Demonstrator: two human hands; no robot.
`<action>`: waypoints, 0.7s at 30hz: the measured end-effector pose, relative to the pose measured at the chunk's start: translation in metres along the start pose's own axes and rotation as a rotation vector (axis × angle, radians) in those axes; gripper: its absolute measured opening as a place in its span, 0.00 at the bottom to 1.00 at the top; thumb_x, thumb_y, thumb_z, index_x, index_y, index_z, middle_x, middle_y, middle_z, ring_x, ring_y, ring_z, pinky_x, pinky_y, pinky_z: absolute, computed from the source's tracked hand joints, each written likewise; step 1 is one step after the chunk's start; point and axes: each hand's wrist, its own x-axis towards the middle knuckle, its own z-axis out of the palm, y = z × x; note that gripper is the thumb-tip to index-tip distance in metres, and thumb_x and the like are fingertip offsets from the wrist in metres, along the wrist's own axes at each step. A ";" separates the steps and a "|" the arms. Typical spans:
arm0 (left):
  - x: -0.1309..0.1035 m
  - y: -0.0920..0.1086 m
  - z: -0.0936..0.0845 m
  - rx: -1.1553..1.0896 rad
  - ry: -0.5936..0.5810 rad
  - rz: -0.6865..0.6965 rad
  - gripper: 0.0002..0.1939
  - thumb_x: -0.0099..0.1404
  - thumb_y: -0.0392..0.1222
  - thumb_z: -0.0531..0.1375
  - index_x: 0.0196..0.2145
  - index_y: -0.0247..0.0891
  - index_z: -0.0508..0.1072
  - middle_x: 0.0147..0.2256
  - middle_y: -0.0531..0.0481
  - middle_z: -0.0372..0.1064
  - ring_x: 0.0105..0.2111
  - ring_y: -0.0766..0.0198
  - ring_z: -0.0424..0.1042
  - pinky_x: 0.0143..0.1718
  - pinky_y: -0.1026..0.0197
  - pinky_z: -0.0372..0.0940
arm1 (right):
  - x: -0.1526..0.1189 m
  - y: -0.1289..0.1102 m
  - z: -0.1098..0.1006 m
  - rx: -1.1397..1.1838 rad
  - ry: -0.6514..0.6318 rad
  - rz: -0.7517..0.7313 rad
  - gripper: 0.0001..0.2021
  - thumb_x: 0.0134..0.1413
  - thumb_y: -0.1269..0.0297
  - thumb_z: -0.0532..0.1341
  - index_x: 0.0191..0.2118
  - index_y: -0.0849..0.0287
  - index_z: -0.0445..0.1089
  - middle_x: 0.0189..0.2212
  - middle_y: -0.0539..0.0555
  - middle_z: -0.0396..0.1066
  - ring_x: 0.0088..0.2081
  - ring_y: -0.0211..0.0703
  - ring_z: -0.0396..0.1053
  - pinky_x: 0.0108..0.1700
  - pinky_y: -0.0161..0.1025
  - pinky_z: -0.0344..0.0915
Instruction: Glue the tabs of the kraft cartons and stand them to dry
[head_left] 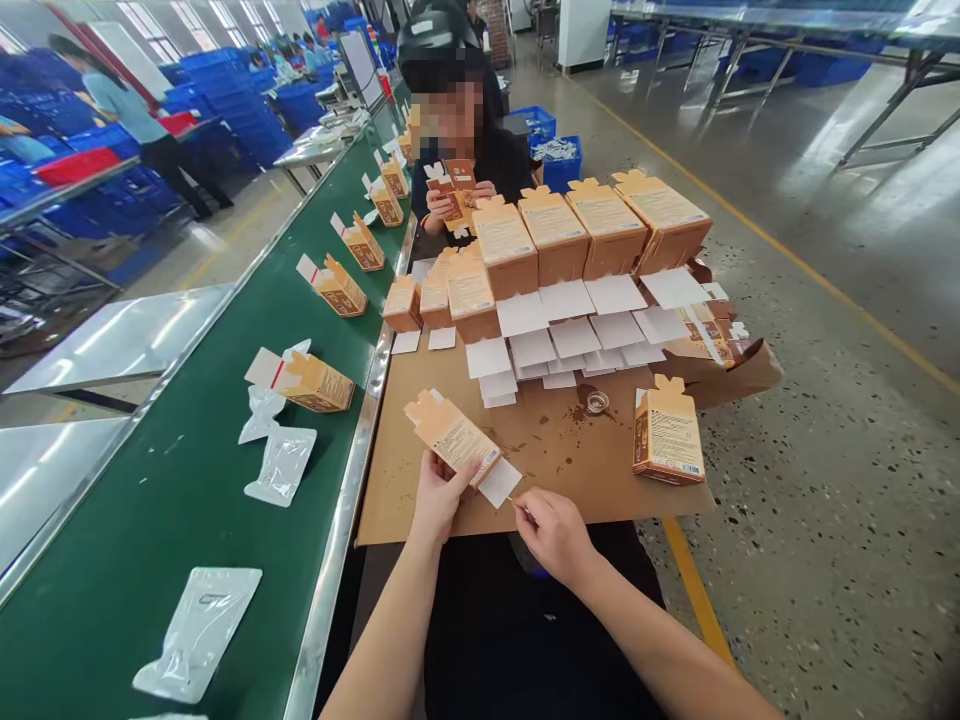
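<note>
My left hand point(438, 500) is wrapped round an orange-brown printed carton point(456, 436), tilted above the cardboard sheet. A white end flap point(500, 484) sticks out of the carton toward my right hand. My right hand point(556, 535) is closed in a pinch on a thin stick point(513, 500), whose tip is at the flap's edge; most of the stick is hidden by the fingers. A small clear dish point(598, 402) stands ahead on the cardboard among dark wet spots. To the right, another carton point(669, 435) stands by itself.
Several cartons point(510, 245) with white flaps out are stacked at the back of the cardboard sheet point(420, 510). Left runs a green conveyor belt point(247, 560) carrying cartons and silvery pouches point(199, 632). A co-worker point(465, 120) opposite holds a flattened carton point(455, 190).
</note>
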 end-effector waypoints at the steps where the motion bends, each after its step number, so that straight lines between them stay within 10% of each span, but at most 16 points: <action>1: 0.000 0.002 0.000 0.011 -0.004 0.006 0.43 0.47 0.63 0.87 0.52 0.42 0.76 0.54 0.35 0.85 0.56 0.41 0.86 0.61 0.39 0.80 | 0.001 0.002 0.004 -0.009 -0.012 -0.004 0.14 0.73 0.73 0.60 0.34 0.52 0.72 0.26 0.46 0.73 0.27 0.38 0.69 0.34 0.35 0.62; 21: -0.047 -0.034 0.013 0.547 0.124 0.252 0.36 0.53 0.57 0.81 0.49 0.52 0.64 0.45 0.42 0.82 0.46 0.38 0.87 0.42 0.46 0.80 | -0.030 -0.001 -0.062 0.135 0.247 0.298 0.20 0.80 0.53 0.63 0.32 0.51 0.77 0.22 0.47 0.70 0.21 0.40 0.65 0.25 0.37 0.67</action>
